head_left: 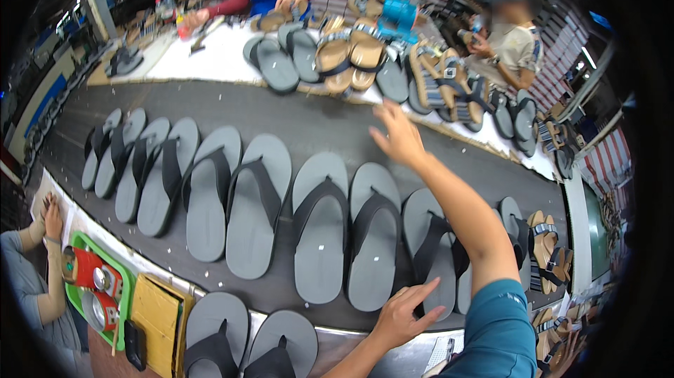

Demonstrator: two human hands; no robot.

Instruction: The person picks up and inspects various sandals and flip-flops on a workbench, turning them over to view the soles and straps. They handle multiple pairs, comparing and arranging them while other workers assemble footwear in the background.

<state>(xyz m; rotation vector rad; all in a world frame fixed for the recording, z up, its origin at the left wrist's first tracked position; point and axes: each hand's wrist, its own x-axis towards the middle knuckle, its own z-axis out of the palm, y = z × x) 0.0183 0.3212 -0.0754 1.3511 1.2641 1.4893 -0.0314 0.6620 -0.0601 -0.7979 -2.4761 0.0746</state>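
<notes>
My left hand (406, 316) is over the near edge of the dark belt, fingers spread, with nothing in it. Its fingertips are at the heel of a grey flip-flop (419, 211) with a black strap; whether they touch it I cannot tell. My right hand (399, 133) reaches across to the far side of the belt, slightly blurred, its fingers apart and empty. It is close to a grey sandal (393, 84) on the far ledge. Left of my hands lie two grey flip-flops (320, 269) side by side. My right forearm hides part of the row.
More flip-flops (260, 251) line the belt (316, 114). Tan sandals (366, 51) crowd the white far table (203, 62). At lower left are a green tray (78, 241) with red cans, a yellow box (158, 315) and another person's arm (53, 287). Two people work opposite.
</notes>
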